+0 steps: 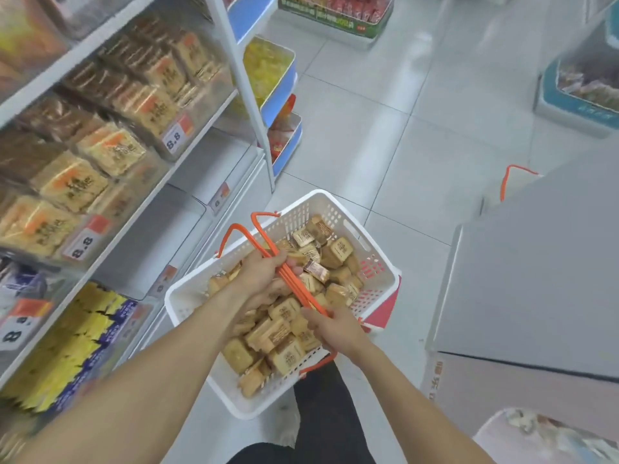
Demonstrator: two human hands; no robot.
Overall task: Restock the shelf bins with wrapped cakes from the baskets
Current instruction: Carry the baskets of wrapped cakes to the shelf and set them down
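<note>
A white plastic basket (338, 209) hangs above the floor in the middle of the view, filled with several wrapped cakes (283, 333) in tan packets. Its orange handles (301, 289) are gathered together over the load. My left hand (264, 266) grips the handles near their middle. My right hand (335, 329) holds the same handles lower down, at the basket's near right rim. The shelf bins (187, 226) on the left include two clear ones that look bare, beside others holding packets.
The shelf unit (110, 135) with price tags reading 8.8 runs along the left. A second basket's orange handle (512, 179) shows at the right, behind a grey display unit (536, 279). Blue end bins (281, 95) stand beyond the shelf post. Tiled floor lies ahead.
</note>
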